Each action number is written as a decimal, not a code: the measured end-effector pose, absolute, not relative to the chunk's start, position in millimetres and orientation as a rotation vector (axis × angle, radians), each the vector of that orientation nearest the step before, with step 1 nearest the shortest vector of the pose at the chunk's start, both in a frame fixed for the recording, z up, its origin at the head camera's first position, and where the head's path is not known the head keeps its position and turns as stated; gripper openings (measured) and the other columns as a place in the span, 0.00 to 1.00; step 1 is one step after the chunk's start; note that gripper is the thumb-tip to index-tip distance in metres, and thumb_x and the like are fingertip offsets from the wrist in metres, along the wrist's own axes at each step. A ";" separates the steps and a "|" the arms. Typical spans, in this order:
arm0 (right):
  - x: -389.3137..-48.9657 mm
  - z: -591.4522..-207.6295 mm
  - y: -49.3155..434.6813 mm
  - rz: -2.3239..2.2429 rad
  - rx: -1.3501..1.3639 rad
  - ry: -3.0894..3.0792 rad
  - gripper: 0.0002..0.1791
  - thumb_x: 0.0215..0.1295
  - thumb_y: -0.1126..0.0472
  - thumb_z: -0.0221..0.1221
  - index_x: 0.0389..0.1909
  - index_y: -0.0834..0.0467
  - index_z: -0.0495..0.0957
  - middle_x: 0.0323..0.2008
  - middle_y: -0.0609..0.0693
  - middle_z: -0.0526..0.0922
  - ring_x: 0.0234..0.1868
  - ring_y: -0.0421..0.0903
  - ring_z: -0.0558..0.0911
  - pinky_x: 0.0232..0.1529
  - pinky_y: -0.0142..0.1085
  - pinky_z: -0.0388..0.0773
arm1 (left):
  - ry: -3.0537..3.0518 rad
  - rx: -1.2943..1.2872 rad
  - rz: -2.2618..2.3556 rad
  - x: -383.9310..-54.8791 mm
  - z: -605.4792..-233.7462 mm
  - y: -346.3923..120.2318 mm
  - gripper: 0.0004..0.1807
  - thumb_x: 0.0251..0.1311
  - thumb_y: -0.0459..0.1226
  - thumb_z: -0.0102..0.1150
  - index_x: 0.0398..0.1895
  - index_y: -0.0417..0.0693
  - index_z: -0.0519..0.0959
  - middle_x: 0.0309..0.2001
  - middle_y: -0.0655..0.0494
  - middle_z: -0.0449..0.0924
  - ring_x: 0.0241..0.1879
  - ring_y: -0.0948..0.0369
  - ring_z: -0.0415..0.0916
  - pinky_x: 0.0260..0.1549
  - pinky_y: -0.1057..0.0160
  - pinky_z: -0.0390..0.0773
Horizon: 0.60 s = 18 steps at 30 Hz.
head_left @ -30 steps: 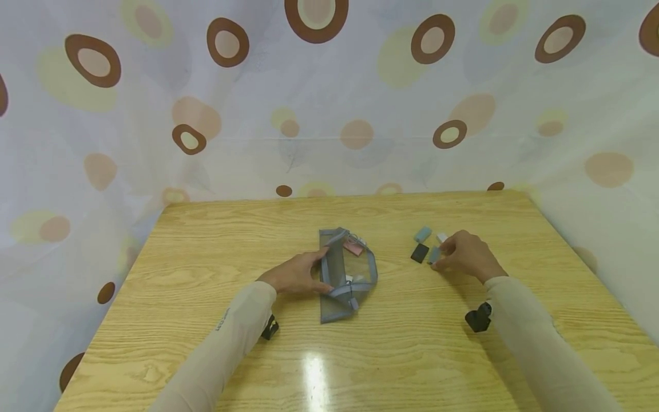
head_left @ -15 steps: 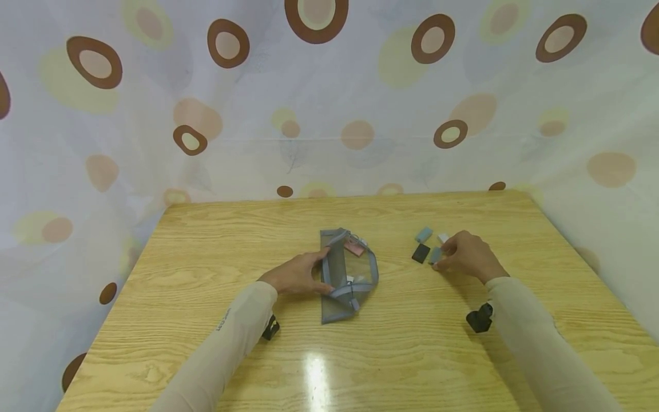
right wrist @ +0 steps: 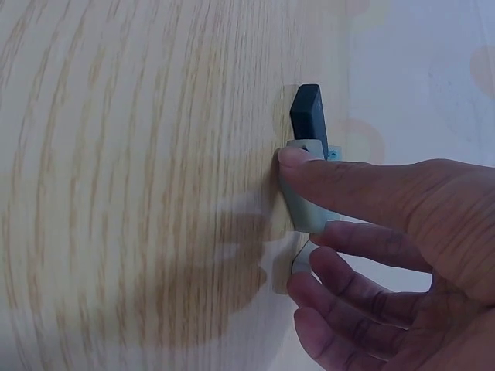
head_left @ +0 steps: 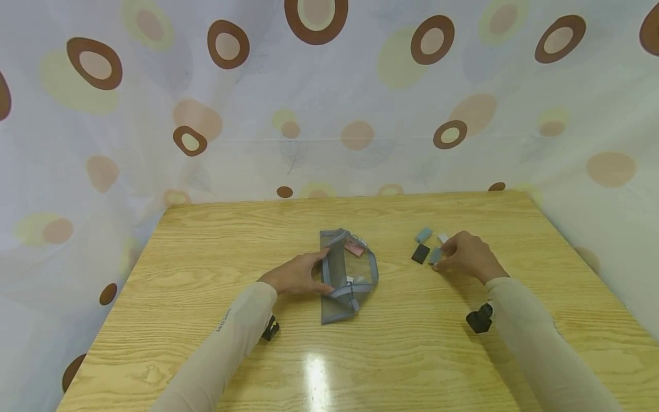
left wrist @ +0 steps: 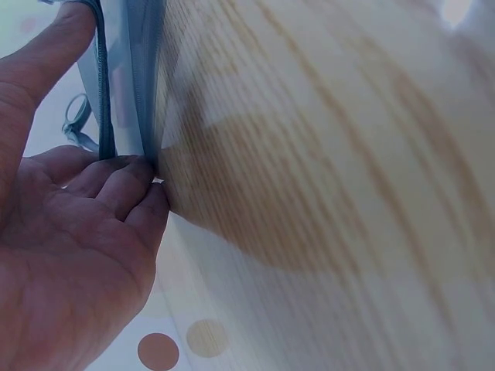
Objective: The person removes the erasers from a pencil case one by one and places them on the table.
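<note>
In the head view a grey mesh zipper pouch (head_left: pixel 337 268) lies on the table, its mouth spread wide. My left hand (head_left: pixel 298 273) holds the rim of that mouth, thumb on the near side and fingers on the far side. A pink block (head_left: pixel 354 247) and something small and white (head_left: pixel 350 280) show inside the pouch. To the right, my right hand (head_left: pixel 467 256) pinches a small grey-green block (right wrist: pixel 303 202) between thumb and index finger, low against the tabletop. Beside it lie a black block (head_left: pixel 420 253), a light blue block (head_left: pixel 424 234) and a white piece (head_left: pixel 443 238), partly covered by the fingers.
The wooden table (head_left: pixel 247 229) ends at the back against a hanging white sheet (head_left: pixel 319 166) patterned with brown and yellow spots. More of this sheet hangs on the left and right sides. A light reflection (head_left: pixel 316 372) shines on the table's near part.
Both hands, the pouch and the blocks stay practically in place; only a slight shift of the whole head view shows.
</note>
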State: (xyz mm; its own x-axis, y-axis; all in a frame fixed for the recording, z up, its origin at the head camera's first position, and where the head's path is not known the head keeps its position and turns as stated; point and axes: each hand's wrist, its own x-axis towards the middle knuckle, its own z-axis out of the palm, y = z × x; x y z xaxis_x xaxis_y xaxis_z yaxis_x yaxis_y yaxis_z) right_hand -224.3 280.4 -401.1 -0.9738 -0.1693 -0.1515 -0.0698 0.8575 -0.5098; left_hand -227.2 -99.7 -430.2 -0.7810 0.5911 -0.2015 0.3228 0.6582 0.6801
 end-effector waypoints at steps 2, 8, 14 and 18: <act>-224.2 -400.8 279.5 -0.768 -0.193 2.846 0.29 0.51 0.51 0.70 0.46 0.70 0.80 0.46 0.66 0.80 0.43 0.61 0.79 0.39 0.53 0.78 | 2.468 0.720 0.904 -227.1 -430.3 -100.3 0.55 0.51 0.48 0.70 0.75 0.44 0.45 0.72 0.48 0.51 0.71 0.55 0.48 0.68 0.57 0.53; -223.6 -400.9 277.9 -0.773 -0.218 2.857 0.28 0.51 0.51 0.70 0.45 0.69 0.80 0.46 0.66 0.80 0.43 0.62 0.79 0.39 0.54 0.77 | 2.477 0.726 0.898 -226.4 -429.9 -102.0 0.55 0.51 0.48 0.70 0.75 0.43 0.46 0.72 0.47 0.51 0.71 0.54 0.49 0.68 0.57 0.54; -222.8 -402.4 277.4 -0.726 -0.201 2.875 0.31 0.51 0.51 0.70 0.48 0.71 0.78 0.46 0.68 0.79 0.42 0.62 0.79 0.38 0.54 0.78 | 2.470 0.724 0.901 -226.5 -432.0 -102.9 0.55 0.51 0.49 0.70 0.75 0.44 0.46 0.72 0.47 0.52 0.71 0.54 0.50 0.68 0.56 0.54; -223.4 -401.5 277.7 -0.682 -0.211 2.892 0.32 0.50 0.48 0.70 0.49 0.69 0.78 0.47 0.69 0.79 0.42 0.63 0.79 0.38 0.54 0.77 | 2.457 0.697 0.914 -227.0 -431.3 -102.9 0.55 0.50 0.50 0.69 0.75 0.46 0.46 0.72 0.48 0.52 0.71 0.55 0.49 0.68 0.55 0.54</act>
